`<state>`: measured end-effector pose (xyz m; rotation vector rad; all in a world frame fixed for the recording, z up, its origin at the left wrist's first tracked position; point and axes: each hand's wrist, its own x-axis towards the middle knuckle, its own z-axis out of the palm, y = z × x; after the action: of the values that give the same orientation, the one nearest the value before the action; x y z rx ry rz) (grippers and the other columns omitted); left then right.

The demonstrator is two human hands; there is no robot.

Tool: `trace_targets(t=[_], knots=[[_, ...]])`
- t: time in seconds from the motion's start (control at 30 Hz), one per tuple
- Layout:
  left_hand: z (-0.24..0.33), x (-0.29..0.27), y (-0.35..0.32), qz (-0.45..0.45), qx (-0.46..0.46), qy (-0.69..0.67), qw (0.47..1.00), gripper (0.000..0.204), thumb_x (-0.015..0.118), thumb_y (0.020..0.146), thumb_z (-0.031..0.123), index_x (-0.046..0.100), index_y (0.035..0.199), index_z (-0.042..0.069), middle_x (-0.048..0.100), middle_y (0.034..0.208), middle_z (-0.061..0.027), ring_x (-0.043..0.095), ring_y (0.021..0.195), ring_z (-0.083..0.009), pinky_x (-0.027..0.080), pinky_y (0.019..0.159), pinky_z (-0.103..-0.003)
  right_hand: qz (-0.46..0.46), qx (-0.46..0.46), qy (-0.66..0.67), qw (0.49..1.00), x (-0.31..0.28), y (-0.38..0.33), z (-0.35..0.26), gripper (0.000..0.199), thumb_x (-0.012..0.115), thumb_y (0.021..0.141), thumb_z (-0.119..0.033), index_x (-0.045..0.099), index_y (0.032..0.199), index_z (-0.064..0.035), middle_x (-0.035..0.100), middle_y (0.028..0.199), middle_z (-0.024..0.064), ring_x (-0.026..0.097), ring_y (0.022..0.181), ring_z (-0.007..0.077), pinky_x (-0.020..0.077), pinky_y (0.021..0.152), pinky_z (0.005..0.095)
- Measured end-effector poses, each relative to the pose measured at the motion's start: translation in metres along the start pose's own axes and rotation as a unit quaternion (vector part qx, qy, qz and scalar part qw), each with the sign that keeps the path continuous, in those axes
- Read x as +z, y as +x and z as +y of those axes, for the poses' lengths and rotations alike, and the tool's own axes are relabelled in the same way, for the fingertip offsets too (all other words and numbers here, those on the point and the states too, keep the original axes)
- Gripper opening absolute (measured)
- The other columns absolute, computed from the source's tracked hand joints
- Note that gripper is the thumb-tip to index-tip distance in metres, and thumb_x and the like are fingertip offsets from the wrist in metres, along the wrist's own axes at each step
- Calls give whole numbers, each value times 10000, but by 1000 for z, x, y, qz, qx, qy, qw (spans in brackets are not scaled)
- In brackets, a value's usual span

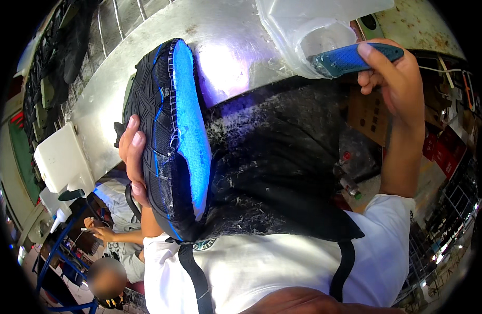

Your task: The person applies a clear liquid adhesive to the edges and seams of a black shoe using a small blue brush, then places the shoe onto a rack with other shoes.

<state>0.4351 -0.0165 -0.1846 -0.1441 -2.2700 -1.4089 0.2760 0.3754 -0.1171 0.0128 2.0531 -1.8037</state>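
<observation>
On the left, my left hand (133, 157) is wrapped round the side of a black shoe upper (157, 125). Its long flat underside (191, 125), lit bright blue-white and edged with stitching, faces right. The shoe upper is held above the apron, near the metal table's edge. My right hand (392, 73) grips a blue-handled brush (356, 58), thumb along the handle. The brush's dark working end touches or lies just over the rim of a translucent plastic tub (283, 31); I cannot tell which. A round hollow shows inside the tub.
A metal worktable (110, 104) curves across the top, with a bright light patch. A white plastic box (63, 157) is at the left, near racked dark shoes (68, 47). Another person (115, 235) sits at lower left, holding a phone-like object. A cardboard box (369, 115) stands at right.
</observation>
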Motion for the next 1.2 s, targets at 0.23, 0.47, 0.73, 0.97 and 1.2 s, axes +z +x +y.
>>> trace_targets(t=[0.23, 0.47, 0.73, 0.97, 1.2], knots=[[-15, -6, -23, 60, -42, -105, 992, 725, 222, 1006, 530, 348, 1491, 6, 407, 1493, -253, 397, 1387, -351, 269, 1175, -485, 153, -17, 245, 957, 12, -19, 42, 232, 628, 986, -170, 642, 1084, 40, 691, 876, 124, 673, 716, 185, 561, 567, 275], [-50, -3, 6, 6, 410, 197, 891, 764, 691, 880, 224, 202, 1456, 112, 524, 1306, -234, 601, 1155, -398, 440, 987, -501, -56, 21, 479, 876, 134, -47, 84, 434, 609, 985, -298, 613, 1162, 99, 693, 899, 208, 688, 743, 229, 583, 644, 355], [-45, 18, 1, 80, 379, 192, 902, 864, 779, 814, 165, 193, 1447, 129, 529, 1263, -208, 620, 1101, -398, 461, 932, -509, -76, -71, 442, 891, 210, -30, 83, 459, 546, 1035, -203, 477, 1350, 124, 672, 1130, 187, 697, 995, 255, 586, 900, 384], [-55, 28, -1, 138, 403, 141, 894, 747, 698, 892, 249, 221, 1456, 132, 537, 1252, -206, 621, 1083, -407, 454, 912, -527, -285, -296, 177, 894, 163, -51, 52, 383, 713, 900, -78, 593, 1203, 123, 667, 1117, 322, 732, 908, 345, 613, 724, 384], [-66, 12, -4, 98, 411, 153, 893, 756, 699, 892, 221, 220, 1469, 124, 540, 1259, -203, 617, 1096, -403, 452, 913, -522, -115, -140, 180, 967, 165, -16, 70, 319, 624, 951, -90, 587, 1190, 118, 689, 966, 217, 642, 708, 200, 555, 691, 327]])
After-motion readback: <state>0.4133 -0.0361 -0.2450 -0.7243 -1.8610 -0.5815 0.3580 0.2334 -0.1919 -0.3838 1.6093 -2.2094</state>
